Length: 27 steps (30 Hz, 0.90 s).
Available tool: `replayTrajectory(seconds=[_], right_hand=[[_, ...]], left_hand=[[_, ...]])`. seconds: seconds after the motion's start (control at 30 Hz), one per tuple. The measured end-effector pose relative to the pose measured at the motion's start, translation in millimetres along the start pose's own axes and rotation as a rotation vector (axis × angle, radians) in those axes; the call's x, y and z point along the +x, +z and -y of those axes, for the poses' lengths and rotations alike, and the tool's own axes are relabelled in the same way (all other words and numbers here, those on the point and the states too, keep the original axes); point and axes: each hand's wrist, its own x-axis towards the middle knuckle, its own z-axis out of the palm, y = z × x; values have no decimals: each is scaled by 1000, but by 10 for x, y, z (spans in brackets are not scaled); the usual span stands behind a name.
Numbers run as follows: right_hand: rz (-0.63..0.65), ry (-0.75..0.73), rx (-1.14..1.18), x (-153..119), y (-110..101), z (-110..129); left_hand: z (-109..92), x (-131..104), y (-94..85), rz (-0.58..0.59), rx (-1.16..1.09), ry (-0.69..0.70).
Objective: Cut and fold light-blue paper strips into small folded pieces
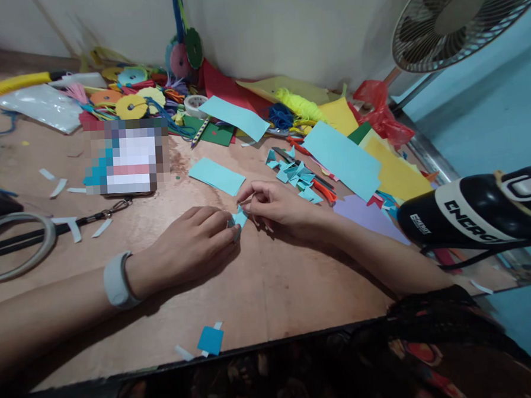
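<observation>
Folded paper piece (240, 217): a small light blue shape, between the two hands near the middle of the wooden counter (292, 292)
Left hand (196, 235): came in from the left, palm down, fingers closed on the near part of the folded paper piece; a grey wristband (117, 281) circled the wrist
Right hand (281, 207): reached in from the right, thumb and forefinger pinched on the far corner of the same piece, other fingers curled beneath
Blue rectangle (217, 175): lay flat just beyond the hands
Small folded pieces (296, 173): sat in a loose heap beyond the right hand, against and partly over orange-handled scissors (326, 191), crowding that side
Large blue sheet (343, 159): lay right of the heap, overlapping yellow paper (399, 165); a purple sheet (367, 217) lay partly behind the right forearm
Bottle (466, 212): black and white, marked ENERGY, took up the right side beyond the forearm
Far side: paper discs (131, 106), cords and coloured sheets were piled by the wall, with a pencil (200, 132) in front
Left side: a phone-like object (132, 164), blurred by pixels, lay beyond the left hand, near a black strap (95, 217), a tape ring (49, 237) and white scraps (58, 187)
Near edge: a darker blue square (210, 340) lay on white strips
</observation>
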Motion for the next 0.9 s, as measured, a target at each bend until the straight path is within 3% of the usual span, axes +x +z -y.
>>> replayTrajectory(seconds=[0.2,0.53,0.77,0.9], right_hand=[[-45,-53,-41,11,2,-8],[-28,-18,-289,-45,-26,43],[-175,-351,-678,-144,15,-95],[-165,-487,-775,-258,33,-141]], left_hand=[[5,-9,3,6,-7,-2],[9,-16,17,20,15,-4],[22,-31,23,-16,-12,-3],[49,-49,32,4,-37,4]])
